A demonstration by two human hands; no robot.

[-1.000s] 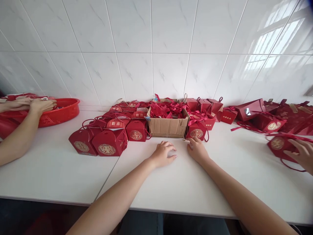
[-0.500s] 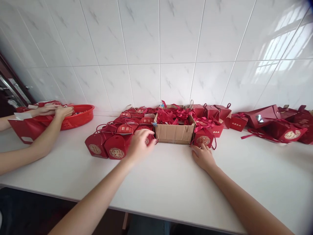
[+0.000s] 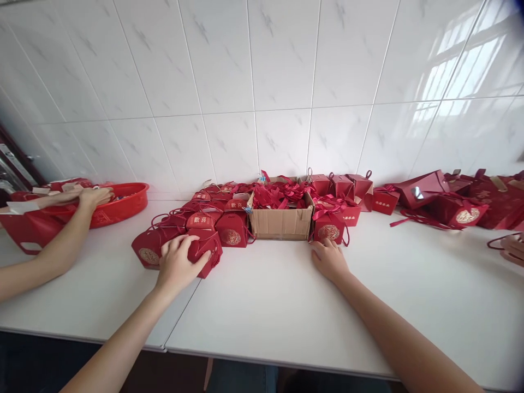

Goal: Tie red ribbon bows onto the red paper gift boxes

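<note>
My left hand (image 3: 179,263) is closed round a red gift box (image 3: 208,251) at the front of the left-hand group. Thumb and fingers lie on either side of it, and the box is turned so its round gold print no longer faces me. Beside it stands another red box with a gold emblem (image 3: 149,256). My right hand (image 3: 331,262) rests on the table, fingers stretched out against the lower front of a ribboned red box (image 3: 328,230). Between the hands, farther back, sits a cardboard box (image 3: 280,224) filled with dark red ribbons (image 3: 278,195).
On the left, another person's hands (image 3: 92,197) are at a red plastic basin (image 3: 141,199). Several red boxes (image 3: 362,191) line the wall at right, near a tipped one (image 3: 423,188). Another hand (image 3: 513,248) holds a cord at the right edge. A table seam (image 3: 183,311) runs forward.
My left hand has moved left and down from beside the cardboard box onto the front gift box, which has turned. My right hand stays by its box. A hand has appeared at the right edge.
</note>
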